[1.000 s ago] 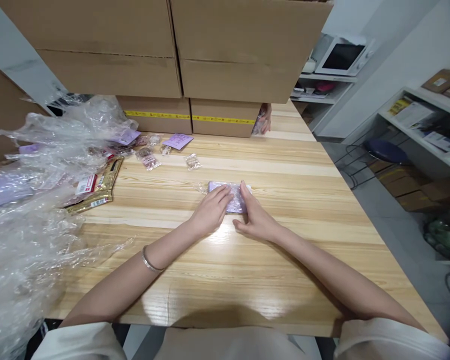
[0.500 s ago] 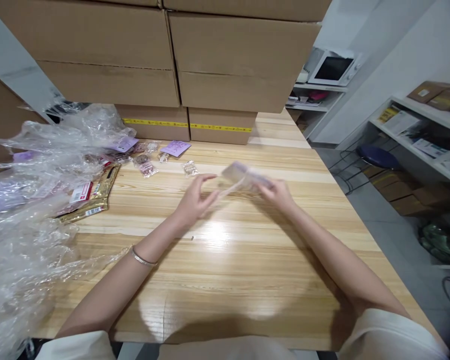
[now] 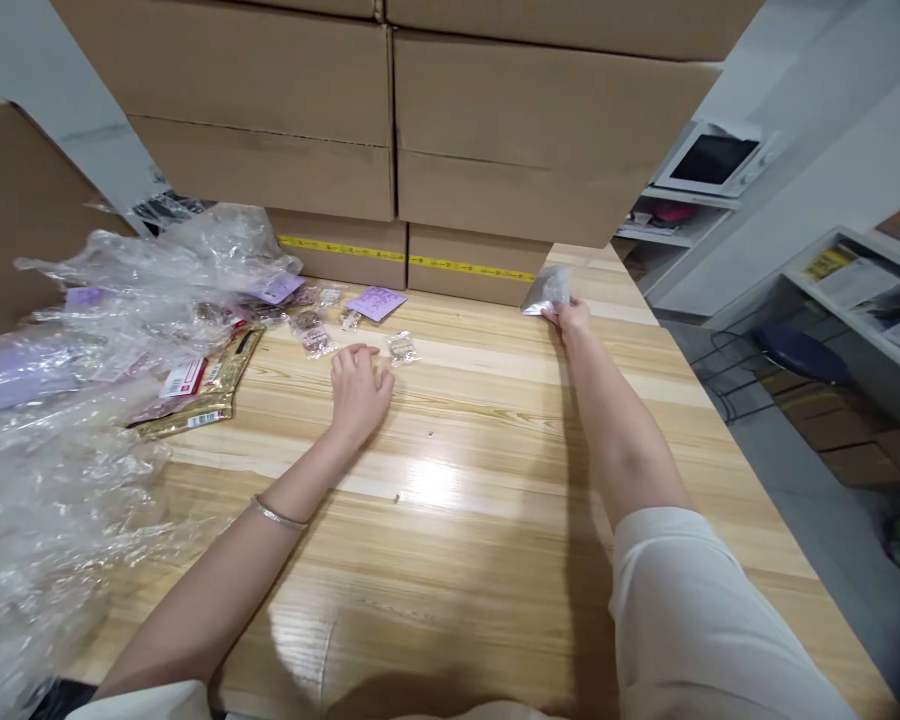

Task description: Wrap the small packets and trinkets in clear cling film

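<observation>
My right hand is stretched far forward to the right end of the stacked cartons, fingers pinched on a small clear packet with a pale purple card inside. My left hand rests on the wooden table, fingers loosely curled, right beside a small clear sachet. I cannot see anything inside the left hand. More small sachets and a purple card lie just beyond it. A bracelet sits on my left wrist.
Stacked cardboard cartons wall off the table's far side. A heap of crumpled clear plastic and a gold foil pouch fill the left. Shelves, a stool and a white appliance stand to the right.
The packet was pressed flat under both hands, then lifted. Now my right hand has carried it far forward to the cartons' right end, while my left hand moved left toward the small sachets.
</observation>
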`<state>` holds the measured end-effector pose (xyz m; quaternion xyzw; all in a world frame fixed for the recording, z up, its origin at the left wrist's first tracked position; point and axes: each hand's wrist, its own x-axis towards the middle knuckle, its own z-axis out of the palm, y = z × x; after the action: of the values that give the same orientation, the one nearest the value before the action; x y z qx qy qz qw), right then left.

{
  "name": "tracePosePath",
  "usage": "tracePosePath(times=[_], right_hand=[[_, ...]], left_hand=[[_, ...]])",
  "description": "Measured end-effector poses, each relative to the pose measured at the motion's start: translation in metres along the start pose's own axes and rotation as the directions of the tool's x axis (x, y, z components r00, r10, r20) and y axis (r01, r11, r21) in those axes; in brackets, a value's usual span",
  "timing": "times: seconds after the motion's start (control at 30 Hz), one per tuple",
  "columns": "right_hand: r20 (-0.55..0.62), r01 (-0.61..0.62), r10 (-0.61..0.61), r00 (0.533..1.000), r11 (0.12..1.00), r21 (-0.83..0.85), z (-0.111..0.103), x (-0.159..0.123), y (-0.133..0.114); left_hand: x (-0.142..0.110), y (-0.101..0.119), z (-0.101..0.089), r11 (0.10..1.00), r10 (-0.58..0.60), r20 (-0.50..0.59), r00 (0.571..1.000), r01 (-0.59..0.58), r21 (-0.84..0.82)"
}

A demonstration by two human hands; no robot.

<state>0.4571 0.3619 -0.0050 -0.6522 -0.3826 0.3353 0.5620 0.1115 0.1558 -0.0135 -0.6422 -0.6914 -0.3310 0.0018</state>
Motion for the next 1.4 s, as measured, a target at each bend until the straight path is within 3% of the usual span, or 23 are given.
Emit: tracePosePath(times=[0.1,0.2,0.27,0.33,0.37,0.5,0.63,0.67,0.73,0.8,0.87,0.93,1.03,1.1,1.17,1.23,1.3,1.4], right_hand=[[0.005,0.128,-0.133,0.991,0.948,-0.290,0.003,-0.009,-0.003],[0.099,0.303,-0.294,0.951,0.814,-0.496,0.005,-0.042,0.001],[0.250,0.460,-0.390,0.886,0.672,-0.580,0.005,-0.076,0.011],[0.442,0.626,-0.448,0.777,0.482,-0.613,0.003,-0.112,0.023],[0.488,0.669,-0.462,0.740,0.437,-0.601,0.000,-0.129,0.029],[0.590,0.744,-0.452,0.669,0.413,-0.526,-0.021,-0.179,0.048],[0.629,0.773,-0.451,0.633,0.421,-0.475,-0.040,-0.198,0.054],[0.630,0.776,-0.456,0.628,0.424,-0.467,-0.042,-0.200,0.054],[0.629,0.775,-0.459,0.628,0.445,-0.449,-0.043,-0.201,0.052],[0.627,0.763,-0.450,0.636,0.485,-0.427,-0.043,-0.199,0.051],[0.624,0.743,-0.436,0.649,0.538,-0.398,-0.042,-0.197,0.050],[0.617,0.707,-0.419,0.666,0.620,-0.341,-0.043,-0.196,0.049],[0.609,0.589,-0.395,0.688,0.794,-0.152,-0.049,-0.193,0.044],[0.627,0.510,-0.388,0.675,0.860,-0.018,-0.056,-0.192,0.036],[0.677,0.454,-0.358,0.643,0.890,0.040,-0.064,-0.192,0.023],[0.751,0.391,-0.298,0.590,0.919,0.058,-0.073,-0.196,0.008],[0.824,0.313,-0.240,0.513,0.946,0.080,-0.079,-0.202,-0.004],[0.906,0.128,-0.100,0.411,0.990,0.052,-0.081,-0.210,-0.013]], left_hand=[[0.011,-0.019,-0.005,0.991,-0.100,-0.085,0.991,0.107,0.083],[0.027,-0.039,-0.021,0.973,-0.179,-0.192,0.965,0.203,0.110],[0.042,-0.052,-0.039,0.967,-0.183,-0.284,0.941,0.224,0.120],[0.059,-0.065,-0.057,0.964,-0.165,-0.347,0.923,0.225,0.141],[0.067,-0.072,-0.066,0.963,-0.158,-0.355,0.922,0.224,0.152],[0.100,-0.106,-0.087,0.956,-0.191,-0.316,0.929,0.249,0.155],[0.117,-0.123,-0.088,0.905,-0.367,-0.165,0.916,0.392,0.162],[0.117,-0.119,-0.086,0.903,-0.362,-0.138,0.922,0.384,0.195],[0.111,-0.100,-0.081,0.925,-0.238,-0.090,0.967,0.254,0.284],[0.099,-0.069,-0.074,0.933,-0.042,-0.027,0.999,0.048,0.357],[0.083,-0.029,-0.068,0.942,0.025,0.029,0.999,-0.033,0.334],[0.064,0.010,-0.065,0.970,0.113,0.080,0.990,-0.128,0.206],[0.037,0.056,-0.070,0.946,0.275,0.216,0.937,-0.224,-0.234],[0.022,0.074,-0.077,0.821,0.328,0.280,0.902,-0.125,-0.558],[0.013,0.084,-0.082,0.620,0.318,0.383,0.867,0.115,-0.776],[0.008,0.087,-0.081,0.398,0.244,0.478,0.844,0.362,-0.843],[0.006,0.087,-0.073,0.234,0.130,0.516,0.847,0.479,-0.846],[0.008,0.082,-0.052,0.179,-0.034,0.525,0.850,0.522,-0.834]])
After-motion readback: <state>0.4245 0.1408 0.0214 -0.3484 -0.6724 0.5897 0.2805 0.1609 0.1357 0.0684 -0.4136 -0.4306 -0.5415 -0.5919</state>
